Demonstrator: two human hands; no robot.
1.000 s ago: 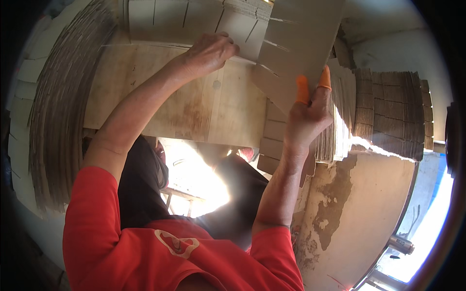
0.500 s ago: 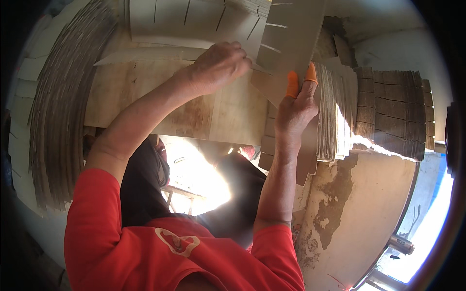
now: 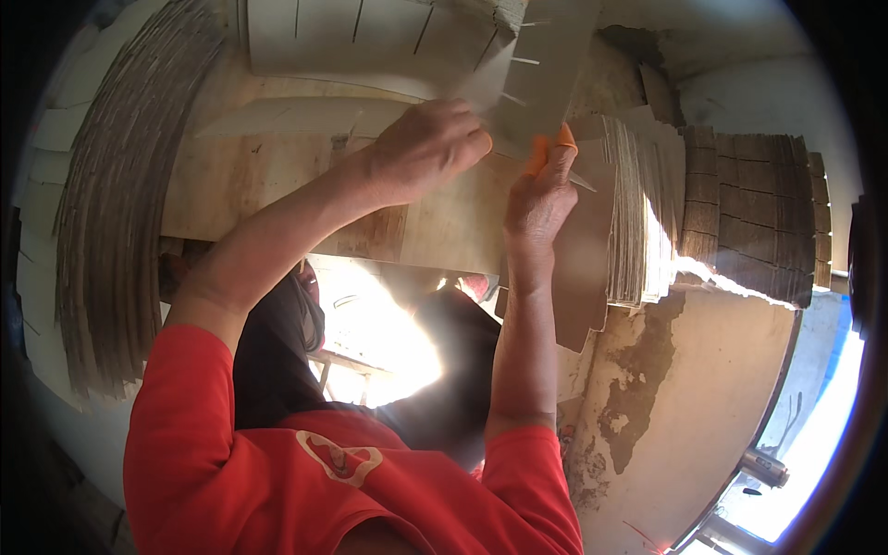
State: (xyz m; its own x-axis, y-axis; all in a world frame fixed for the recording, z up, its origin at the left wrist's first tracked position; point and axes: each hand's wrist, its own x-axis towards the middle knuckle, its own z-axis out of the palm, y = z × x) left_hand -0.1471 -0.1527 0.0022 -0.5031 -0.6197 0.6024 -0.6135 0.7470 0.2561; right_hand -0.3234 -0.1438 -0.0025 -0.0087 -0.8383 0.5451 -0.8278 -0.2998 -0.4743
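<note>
My left hand (image 3: 430,153) is closed around a long, thin cardboard strip (image 3: 287,115), whose length trails to the left over the wooden board. An orange finger cover shows at that hand's fingertip. To its right, my right hand (image 3: 541,199) wears orange covers on its thumb and a finger. These pinch the near end of a grey slotted cardboard sheet (image 3: 550,69), held tilted up, with slots along its left edge. Motion smears the sheet and the fingertips a little. Behind my left hand lies another slotted cardboard sheet (image 3: 351,46).
A wooden work board (image 3: 268,199) spans the middle. A tall stack of cardboard sheets (image 3: 125,203) stands at the left. On the right are upright cardboard pieces (image 3: 638,213) and bundles of darker slotted cardboard (image 3: 758,213). A stained pale surface (image 3: 712,370) lies nearer on the right.
My right hand has moved left with the slotted sheet, closer to my left hand. My left hand has shifted slightly right and nearer to me, and the strip has slid right.
</note>
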